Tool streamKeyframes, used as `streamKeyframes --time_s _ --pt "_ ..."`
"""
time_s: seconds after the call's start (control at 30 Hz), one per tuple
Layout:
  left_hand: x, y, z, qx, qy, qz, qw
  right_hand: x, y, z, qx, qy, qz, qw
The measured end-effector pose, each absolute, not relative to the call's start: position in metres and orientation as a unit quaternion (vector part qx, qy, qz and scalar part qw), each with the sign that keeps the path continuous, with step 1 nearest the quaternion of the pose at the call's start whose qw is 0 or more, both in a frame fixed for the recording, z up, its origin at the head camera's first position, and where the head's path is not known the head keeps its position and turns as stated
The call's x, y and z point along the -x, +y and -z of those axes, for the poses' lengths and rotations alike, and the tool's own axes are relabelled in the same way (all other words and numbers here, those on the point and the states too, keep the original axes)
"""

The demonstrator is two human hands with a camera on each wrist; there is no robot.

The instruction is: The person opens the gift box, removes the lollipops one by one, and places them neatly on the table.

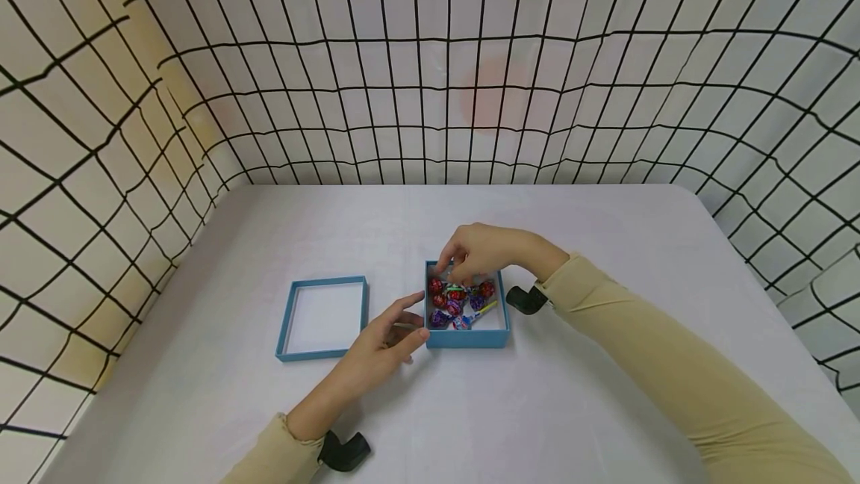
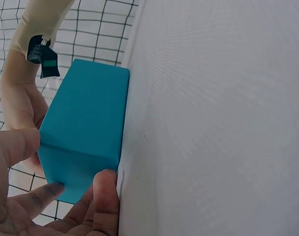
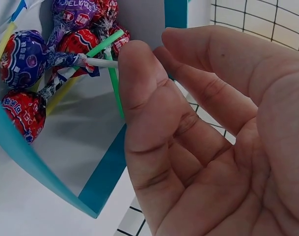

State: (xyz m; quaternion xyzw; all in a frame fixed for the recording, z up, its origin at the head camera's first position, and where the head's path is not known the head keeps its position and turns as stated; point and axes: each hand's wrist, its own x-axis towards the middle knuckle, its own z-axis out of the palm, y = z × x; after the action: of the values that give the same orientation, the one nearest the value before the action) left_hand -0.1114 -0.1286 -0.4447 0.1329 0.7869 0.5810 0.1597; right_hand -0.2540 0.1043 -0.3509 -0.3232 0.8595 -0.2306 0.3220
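Observation:
A blue box (image 1: 466, 339) holds several wrapped lollipops (image 1: 455, 306) in red, purple and blue. My left hand (image 1: 376, 361) touches the box's left side, fingers spread and slightly bent; the left wrist view shows its fingertips against the blue wall (image 2: 85, 108). Over the back of the box is my right hand (image 1: 487, 249), fingers bent downward. In the right wrist view a fingertip of the right hand (image 3: 213, 167) is beside a white stick (image 3: 101, 63), with thumb and fingers apart and nothing visibly gripped.
Left of the box lies a shallow blue-rimmed lid (image 1: 309, 356), its white inside facing up. The white table (image 1: 571, 409) is bordered by a black grid net (image 1: 416, 39) over white walls at the back and sides. Each wrist carries a black camera mount.

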Motion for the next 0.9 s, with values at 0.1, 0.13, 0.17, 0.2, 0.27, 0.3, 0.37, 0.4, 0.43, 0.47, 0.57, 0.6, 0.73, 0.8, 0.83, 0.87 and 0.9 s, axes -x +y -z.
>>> streamKeyframes --time_s 0.1,0.13,0.17,0.2,0.27,0.3,0.37,0.4,0.43,0.47,0.57,0.6,0.73,0.8,0.83,0.87,0.9 --pt "0.1114 -0.1284 0.4448 -0.133 0.787 -0.582 0.159 0.2541 0.1033 0.3519 0.325 0.858 0.231 0.324" --pt "0.1114 -0.1284 0.4448 -0.133 0.787 -0.582 0.158 0.254 0.1031 0.3521 0.326 0.858 0.231 0.324" --pt "0.1114 -0.1283 0.4448 -0.134 0.787 -0.582 0.158 0.2536 0.1029 0.3517 0.326 0.857 0.232 0.325" --pt "0.1114 -0.1283 0.4448 -0.134 0.786 -0.582 0.158 0.2535 0.1028 0.3518 0.327 0.856 0.232 0.326" --pt "0.1113 -0.1283 0.4447 -0.134 0.786 -0.582 0.158 0.2531 0.1026 0.3515 0.328 0.856 0.232 0.326" --pt "0.1113 -0.1283 0.4447 -0.133 0.786 -0.582 0.158 0.253 0.1025 0.3513 0.329 0.856 0.231 0.326" --pt "0.1113 -0.1282 0.4445 -0.133 0.786 -0.583 0.158 0.2524 0.1027 0.3501 0.329 0.858 0.226 0.323" --pt "0.1113 -0.1282 0.4444 -0.133 0.786 -0.583 0.158 0.2522 0.1029 0.3495 0.328 0.86 0.223 0.32" --pt "0.1113 -0.128 0.4443 -0.133 0.786 -0.583 0.158 0.2518 0.1034 0.3487 0.328 0.862 0.22 0.317" --pt "0.1113 -0.1278 0.4442 -0.133 0.786 -0.582 0.158 0.2515 0.104 0.3479 0.327 0.865 0.216 0.313" --pt "0.1115 -0.1274 0.4441 -0.132 0.787 -0.581 0.157 0.2505 0.1059 0.3457 0.322 0.872 0.209 0.305" --pt "0.1115 -0.1273 0.4441 -0.132 0.788 -0.581 0.157 0.2502 0.1064 0.3453 0.32 0.873 0.21 0.303" --pt "0.1116 -0.127 0.4442 -0.13 0.79 -0.579 0.155 0.25 0.108 0.3451 0.317 0.873 0.215 0.301" --pt "0.1117 -0.1269 0.4443 -0.129 0.79 -0.579 0.155 0.2497 0.1081 0.3445 0.319 0.874 0.214 0.299" --pt "0.1117 -0.1269 0.4445 -0.13 0.79 -0.579 0.155 0.2496 0.1078 0.3444 0.322 0.873 0.213 0.298" --pt "0.1118 -0.1269 0.4447 -0.13 0.79 -0.579 0.156 0.2495 0.1076 0.3441 0.322 0.874 0.212 0.297" --pt "0.1118 -0.127 0.4449 -0.13 0.79 -0.579 0.156 0.2494 0.1073 0.3439 0.322 0.874 0.21 0.297"
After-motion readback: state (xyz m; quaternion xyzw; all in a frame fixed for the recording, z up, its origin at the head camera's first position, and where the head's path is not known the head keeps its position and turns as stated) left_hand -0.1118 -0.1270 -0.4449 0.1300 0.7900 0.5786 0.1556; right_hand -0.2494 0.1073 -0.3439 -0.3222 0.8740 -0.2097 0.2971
